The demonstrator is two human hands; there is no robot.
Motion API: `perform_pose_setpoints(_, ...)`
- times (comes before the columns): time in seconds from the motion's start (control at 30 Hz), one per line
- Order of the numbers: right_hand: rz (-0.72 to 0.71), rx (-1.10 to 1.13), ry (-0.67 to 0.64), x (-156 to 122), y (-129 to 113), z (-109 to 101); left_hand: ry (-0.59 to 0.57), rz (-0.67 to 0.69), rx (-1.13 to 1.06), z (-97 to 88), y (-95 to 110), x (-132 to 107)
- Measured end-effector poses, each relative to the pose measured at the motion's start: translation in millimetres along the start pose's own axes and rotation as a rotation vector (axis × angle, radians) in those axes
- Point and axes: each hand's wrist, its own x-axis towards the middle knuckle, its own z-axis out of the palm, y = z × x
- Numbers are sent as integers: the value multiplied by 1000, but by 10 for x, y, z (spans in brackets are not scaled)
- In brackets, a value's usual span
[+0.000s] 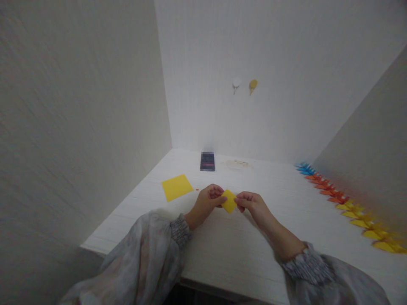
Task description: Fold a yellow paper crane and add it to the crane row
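Between my two hands is a small folded piece of yellow paper (229,201), turned so that it looks like a diamond. My left hand (210,201) pinches its left corner between thumb and fingers. On the other side, the thumb and fingertips of my right hand (252,204) grip the right corner. A larger flat sheet of yellow paper (177,187) lies on the table to the left of my left hand.
A dark, blurred-out rectangular object (207,161) is at the back of the white table (235,254). Folded paper cranes in blue, orange and yellow (352,212) line the right wall. Two hooks (253,84) are on the back wall, and a tiny orange scrap (197,189) lies near the sheet.
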Motion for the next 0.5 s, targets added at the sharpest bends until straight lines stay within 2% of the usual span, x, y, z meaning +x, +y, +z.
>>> perform_pose_setpoints(0.17, -25, -24, -17, 6, 30, -7, -2, -1, 22, -14, -3, -2)
perform_pose_setpoints(0.5, -166, 104, 4, 15, 56, -12, -15, 38, -27, -12, 9, -11)
